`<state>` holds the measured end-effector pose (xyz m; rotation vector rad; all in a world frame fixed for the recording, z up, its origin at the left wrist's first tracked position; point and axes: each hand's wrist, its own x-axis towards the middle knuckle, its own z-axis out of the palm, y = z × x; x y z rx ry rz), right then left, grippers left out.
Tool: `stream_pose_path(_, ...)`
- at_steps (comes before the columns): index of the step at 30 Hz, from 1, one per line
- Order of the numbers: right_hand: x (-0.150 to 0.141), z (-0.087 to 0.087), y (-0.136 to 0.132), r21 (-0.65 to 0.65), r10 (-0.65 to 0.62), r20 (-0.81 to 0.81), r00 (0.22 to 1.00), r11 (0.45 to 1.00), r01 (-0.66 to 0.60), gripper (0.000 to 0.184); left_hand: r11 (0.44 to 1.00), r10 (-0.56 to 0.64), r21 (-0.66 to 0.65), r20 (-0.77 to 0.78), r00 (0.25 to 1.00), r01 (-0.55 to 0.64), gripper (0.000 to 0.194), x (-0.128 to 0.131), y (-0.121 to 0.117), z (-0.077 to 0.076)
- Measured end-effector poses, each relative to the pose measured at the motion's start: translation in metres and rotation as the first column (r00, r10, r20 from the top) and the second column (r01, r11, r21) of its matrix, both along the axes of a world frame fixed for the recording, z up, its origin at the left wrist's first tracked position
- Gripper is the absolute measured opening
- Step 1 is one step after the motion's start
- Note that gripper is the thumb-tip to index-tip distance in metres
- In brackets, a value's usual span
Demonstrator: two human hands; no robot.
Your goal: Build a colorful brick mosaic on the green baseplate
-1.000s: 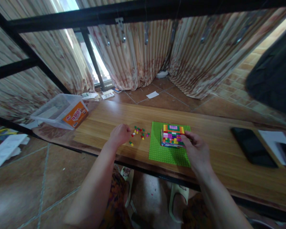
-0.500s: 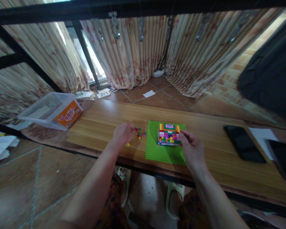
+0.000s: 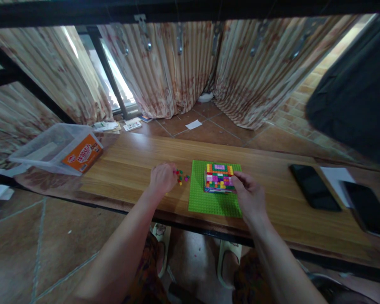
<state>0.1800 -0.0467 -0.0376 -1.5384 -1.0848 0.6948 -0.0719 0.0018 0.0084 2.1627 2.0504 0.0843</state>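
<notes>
A multicoloured block of toy bricks (image 3: 219, 179) stands on a green studded baseplate (image 3: 198, 202). At its right side is my right hand (image 3: 249, 190), thumb and fingers closed on the block's edge. Left of the baseplate, several loose toy bricks (image 3: 180, 183) in red, green, yellow and pink lie on the wood. My left hand (image 3: 163, 179) rests beside them with its fingers pinched together. Whatever is between those fingertips is hidden.
The wooden bench (image 3: 139, 147) carries a clear plastic box (image 3: 50, 162) with an orange label at the left end. To the right lie a black phone (image 3: 315, 188), white paper (image 3: 335, 177) and a second dark phone (image 3: 367, 209). Curtains (image 3: 164, 71) hang behind.
The view has turned slightly right, so everything sits further left. My left hand has shifted a little over the loose bricks, covering more of them. My right hand stays at the block.
</notes>
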Motion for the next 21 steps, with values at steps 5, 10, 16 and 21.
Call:
stream_pose_path(5, -0.003, 0.007, 0.0, -0.047, -0.037, -0.078, 0.996, 0.998, 0.034, 0.044, 1.0, 0.02, -0.01, 0.109, 0.994, -0.019, 0.025, -0.008, 0.002, 0.004)
stream_pose_path(10, -0.003, 0.007, 0.0, -0.046, -0.031, -0.092, 0.995, 0.999, 0.027, 0.041, 0.998, 0.057, -0.049, 0.193, 0.98, -0.048, 0.021, -0.021, 0.009, 0.003)
stream_pose_path(16, -0.002, 0.006, 0.001, -0.061, -0.037, -0.104, 0.994, 0.998, 0.031, 0.043, 0.998, 0.003, -0.054, 0.272, 0.962, 0.012, 0.015, -0.025, 0.009, -0.002)
stream_pose_path(21, -0.002, 0.005, 0.001, -0.053, -0.026, -0.08, 0.996, 0.998, 0.022, 0.042, 0.981, -0.193, 0.033, 0.297, 0.935, 0.192, 0.016, -0.023, 0.0, 0.0)
